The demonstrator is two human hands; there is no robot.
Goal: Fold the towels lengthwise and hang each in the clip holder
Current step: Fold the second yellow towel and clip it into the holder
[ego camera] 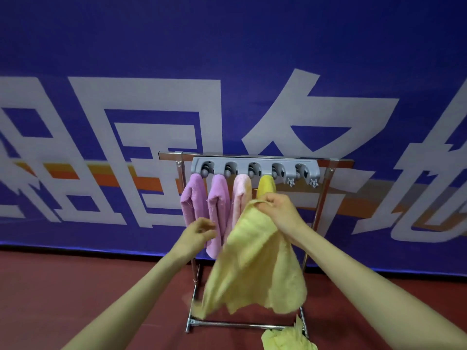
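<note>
While your right hand (275, 210) pinches the top edge of a pale yellow towel (255, 263) between curled fingers and thumb, the cloth hangs loose and unfolded below it, blurred at its lower corners. Your left hand (199, 232) sits lower and to the left with its fingers curled, just beside the second purple towel (219, 205); whether it grips anything cannot be told.

Just above your right hand is the grey clip holder (255, 169), fixed across the top bar of a chrome metal rack (240, 325). Four folded towels hang from it side by side: a first purple towel (193, 198) at the far left, the second purple one, a pink towel (241, 195), then a deep yellow towel (266, 189). The cloth you hold covers the lower ends of the pink and deep yellow towels and much of the rack's middle.

A crumpled yellow towel (288, 337) lies by the rack's right foot. The rack stands on a red-brown floor (75, 286). Behind it, a blue banner (227, 46) with large white characters and an orange stripe fills the background.
</note>
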